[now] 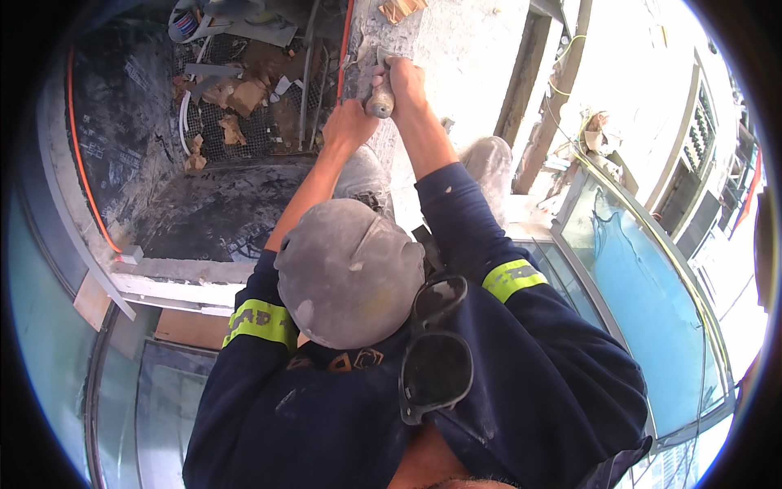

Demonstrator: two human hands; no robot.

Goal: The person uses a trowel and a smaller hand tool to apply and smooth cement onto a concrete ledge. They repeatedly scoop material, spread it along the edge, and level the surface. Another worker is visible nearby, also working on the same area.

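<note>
My right hand (pixel 405 84) is wrapped round a hand tool with a thick, dusty, rounded handle (pixel 380 104). A bit of grey metal shows past the fingers, but its full shape is hidden. The tool is over a pale, rough concrete ledge (pixel 376 28). Just left of the handle's end, my left hand (pixel 349 126) is closed at the ledge's edge. Its curled fingers hide whatever they grip. A large, dusty grey, rounded thing (pixel 350 273) sits between my forearms. Dark sunglasses (pixel 437 350) hang at my chest.
Left of the ledge lies a dark recess with wire mesh (pixel 213 138), torn brown paper (pixel 247 97) and pipes. Orange conduit (pixel 75 147) runs along its far-left wall. Blue-tinted glass panels (pixel 639 269) stand at right. A fallen brown scrap (pixel 401 9) lies on the ledge.
</note>
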